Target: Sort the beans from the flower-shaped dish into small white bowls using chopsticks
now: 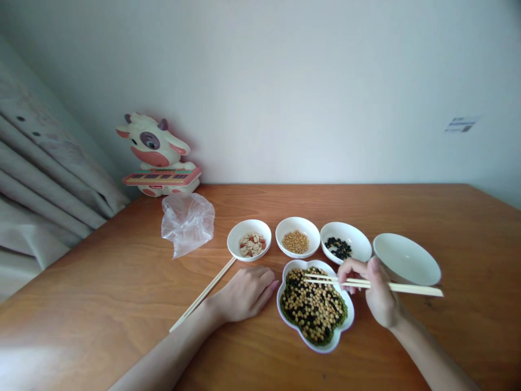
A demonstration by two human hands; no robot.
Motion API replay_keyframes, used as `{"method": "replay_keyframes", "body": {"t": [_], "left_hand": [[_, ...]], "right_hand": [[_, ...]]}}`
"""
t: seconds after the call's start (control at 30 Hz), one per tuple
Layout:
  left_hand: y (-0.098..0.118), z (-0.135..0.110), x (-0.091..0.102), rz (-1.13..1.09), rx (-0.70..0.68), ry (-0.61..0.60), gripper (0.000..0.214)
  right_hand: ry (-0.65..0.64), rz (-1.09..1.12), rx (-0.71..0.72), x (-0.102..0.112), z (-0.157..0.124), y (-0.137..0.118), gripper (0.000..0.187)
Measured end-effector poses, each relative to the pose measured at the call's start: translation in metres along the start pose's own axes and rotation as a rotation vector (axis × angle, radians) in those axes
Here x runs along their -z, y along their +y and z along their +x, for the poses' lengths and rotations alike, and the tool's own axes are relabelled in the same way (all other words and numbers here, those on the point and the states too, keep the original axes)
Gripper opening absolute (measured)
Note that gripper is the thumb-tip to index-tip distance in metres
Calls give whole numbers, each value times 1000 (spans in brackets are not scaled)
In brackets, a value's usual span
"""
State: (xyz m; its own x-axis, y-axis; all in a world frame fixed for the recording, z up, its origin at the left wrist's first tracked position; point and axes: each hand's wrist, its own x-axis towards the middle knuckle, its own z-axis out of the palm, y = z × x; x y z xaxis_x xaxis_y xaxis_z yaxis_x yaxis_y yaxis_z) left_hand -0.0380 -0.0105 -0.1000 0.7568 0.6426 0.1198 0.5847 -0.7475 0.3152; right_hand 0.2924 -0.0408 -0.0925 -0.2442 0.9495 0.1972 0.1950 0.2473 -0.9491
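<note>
My right hand [374, 288] is closed around a pair of light wooden chopsticks [411, 289], held nearly level. Their tips are over a white flower-shaped bowl [348, 324] at its upper part. Yellow soybeans, black beans and small green beans lie mixed in that bowl; I see nothing clearly pinched between the tips. Just left of the bowl, my left hand [248, 293] rests on the table with its fingers loosely curled and nothing visible in them. A second pair of chopsticks [207, 290] lies beside it, partly behind my left forearm.
Behind stand white bowls in a row: one with pale flat seeds [252, 244], one with soybeans [296, 242], one with black beans [338, 248], and an empty bowl [407, 259]. A crumpled clear plastic bag [188, 221] and a cow-shaped toy keyboard [160, 157] sit back left.
</note>
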Motion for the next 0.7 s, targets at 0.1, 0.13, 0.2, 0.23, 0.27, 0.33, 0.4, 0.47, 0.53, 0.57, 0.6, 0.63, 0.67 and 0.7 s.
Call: {"method": "replay_keyframes", "body": {"t": [0.1, 0.13, 0.2, 0.23, 0.27, 0.33, 0.4, 0.47, 0.53, 0.57, 0.6, 0.63, 0.67, 0.7], "left_hand": [[0, -1, 0, -3, -1, -6, 32], [0, -1, 0, -4, -1, -8, 32], [0, -1, 0, -3, 1, -7, 32], [0, -1, 0, -2, 5, -3, 32], [1, -1, 1, -3, 6, 0, 32], [1, -1, 1, -7, 7, 7, 32], [1, 0, 2, -11, 2, 15, 32], [2, -1, 2, -10, -2, 26, 32], [2, -1, 1, -9, -5, 32, 31], [2, -1, 1, -10, -4, 32, 31], [2, -1, 1, -12, -4, 31, 30], [2, -1, 1, -14, -2, 27, 30], [2, -1, 1, -14, -2, 23, 29], [2, -1, 1, -13, -1, 20, 29]], "right_hand": [[-10, 3, -6, 2, 1, 2, 84], [-14, -6, -8, 2, 1, 2, 84], [-18, -25, -7, 1, 1, 2, 83], [-19, -32, -3, 1, 0, 2, 82], [-20, -37, 1, 1, 0, 2, 82], [-24, -50, 11, 0, -1, 2, 81], [-19, -61, 16, 0, -1, 3, 80], [-5, -67, 15, -1, -2, 3, 79], [19, -69, 20, -2, -1, 3, 78], [28, -70, 25, -3, -1, 2, 78], [33, -70, 33, -3, -1, 2, 78], [39, -69, 40, -4, -1, 2, 78], [47, -66, 45, -4, -1, 2, 78], [55, -62, 47, -5, -1, 2, 79]]}}
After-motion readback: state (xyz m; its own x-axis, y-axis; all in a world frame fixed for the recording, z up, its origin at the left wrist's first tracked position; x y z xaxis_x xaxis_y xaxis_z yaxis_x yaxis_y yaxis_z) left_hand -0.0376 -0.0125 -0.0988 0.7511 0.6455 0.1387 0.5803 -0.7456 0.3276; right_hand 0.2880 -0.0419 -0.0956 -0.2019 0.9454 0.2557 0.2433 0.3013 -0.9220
